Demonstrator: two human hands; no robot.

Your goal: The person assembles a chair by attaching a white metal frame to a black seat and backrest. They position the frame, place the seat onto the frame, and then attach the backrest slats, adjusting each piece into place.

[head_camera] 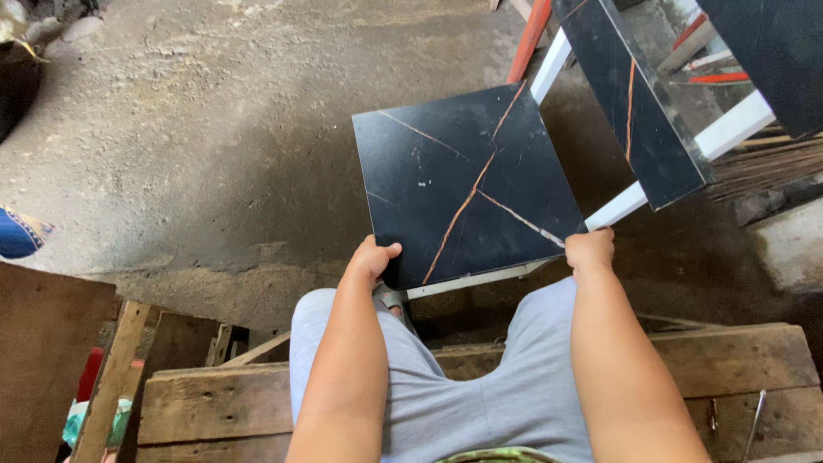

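Black with thin orange and white veins, the square panel point(467, 184) fills the middle of my view, its glossy face up and tilted slightly away from me. I see my left hand point(373, 259) clasped on its near left corner, thumb lying on top and the fingers tucked beneath the edge. My right hand point(590, 250) is clenched over the near right corner, knuckles up, so I hold the panel at both lower corners. It rests on a white frame point(557, 64), whose rails show at its far right corner and under its near edge.

Further right, a second black panel point(639, 107) with one orange vein leans across the white rails, well apart from my hands. An orange bar point(530, 41) slants just beyond the held panel's far corner. Under everything lies a rough grey concrete floor point(189, 129).

I am seated on worn wooden planks point(711, 364), my legs in grey shorts point(514, 394) spread either side of the panel's near edge. At the left edge a blue object point(17, 233) pokes into view; I cannot tell what it is.
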